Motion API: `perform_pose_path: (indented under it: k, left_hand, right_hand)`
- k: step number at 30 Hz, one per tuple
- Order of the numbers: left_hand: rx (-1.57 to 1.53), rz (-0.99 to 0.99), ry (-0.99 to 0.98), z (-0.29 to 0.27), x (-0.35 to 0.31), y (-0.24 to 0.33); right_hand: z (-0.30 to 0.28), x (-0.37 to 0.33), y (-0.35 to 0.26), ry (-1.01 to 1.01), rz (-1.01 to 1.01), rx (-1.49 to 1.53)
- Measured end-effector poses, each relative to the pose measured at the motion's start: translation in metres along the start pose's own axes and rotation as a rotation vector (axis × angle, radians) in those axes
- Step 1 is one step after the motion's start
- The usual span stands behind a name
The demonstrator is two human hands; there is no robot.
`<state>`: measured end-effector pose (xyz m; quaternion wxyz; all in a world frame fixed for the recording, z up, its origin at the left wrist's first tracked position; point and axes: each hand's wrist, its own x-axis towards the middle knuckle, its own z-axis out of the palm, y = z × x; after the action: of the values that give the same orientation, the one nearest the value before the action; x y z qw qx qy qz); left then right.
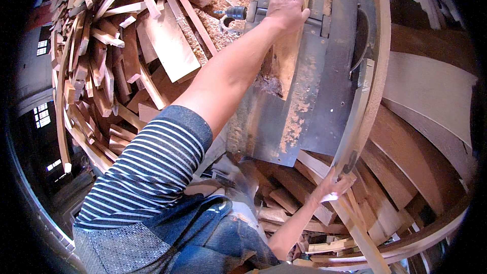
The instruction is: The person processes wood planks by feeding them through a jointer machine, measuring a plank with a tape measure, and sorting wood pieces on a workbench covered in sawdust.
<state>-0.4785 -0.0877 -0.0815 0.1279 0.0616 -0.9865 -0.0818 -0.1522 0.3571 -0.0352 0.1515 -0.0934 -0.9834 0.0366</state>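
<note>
My left hand point(287, 6) lies flat with fingers spread on a rough wooden board point(287, 63). The board rests on the metal table of a jointer-like machine point(317, 122), and its near end has a dark, bark-like patch. A dark slot and roller-like bar cross the table by my left wrist. Low on the right, my right hand point(335, 186) is closed round a long wooden strip point(361, 231) at the near end of the machine's wooden side rail point(373, 96). Something small and white shows at that hand; its fingertips are partly hidden.
Offcuts and sticks point(96, 71) are heaped on the left, with a pale flat board point(170, 45) among them. A black cylindrical fitting point(236, 12) juts from the machine's left side over wood shavings point(208, 12). Wide planks point(406, 147) lean on the right.
</note>
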Motion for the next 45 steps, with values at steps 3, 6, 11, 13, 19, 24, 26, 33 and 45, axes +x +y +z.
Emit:
perform_pose_path:
  k: [3,6,11,13,19,24,26,33,45]
  left_hand:
    - [-0.006,0.013,0.026,0.002,0.008,-0.004]
    - [-0.017,0.021,0.028,0.003,0.018,-0.007]
    - [-0.057,-0.035,0.038,0.012,0.033,-0.015]
    - [-0.117,-0.043,-0.135,-0.021,0.042,0.001]
    - [-0.139,-0.002,-0.042,-0.036,0.047,-0.005]
    - [-0.12,-0.01,-0.053,-0.029,0.065,-0.009]
    - [-0.119,-0.017,-0.166,-0.039,0.073,-0.005]
    - [-0.203,-0.006,0.019,-0.02,0.095,-0.019]
    - [-0.174,-0.021,-0.097,-0.016,0.139,-0.031]
  right_hand:
    - [0.007,-0.001,-0.001,0.002,0.015,0.006]
    - [0.009,-0.001,-0.006,-0.013,0.09,-0.033]
    - [0.004,-0.018,-0.018,0.025,0.098,0.079]
    - [-0.001,-0.038,-0.04,-0.052,0.133,0.174]
    - [0.0,-0.085,-0.117,-0.346,0.205,0.501]
    - [0.013,-0.11,-0.11,-0.451,0.464,0.51]
    - [0.015,-0.111,-0.103,-0.47,0.507,0.508]
    - [0.016,-0.101,-0.098,-0.552,0.572,0.529]
    - [0.012,-0.091,-0.103,-0.585,0.604,0.573]
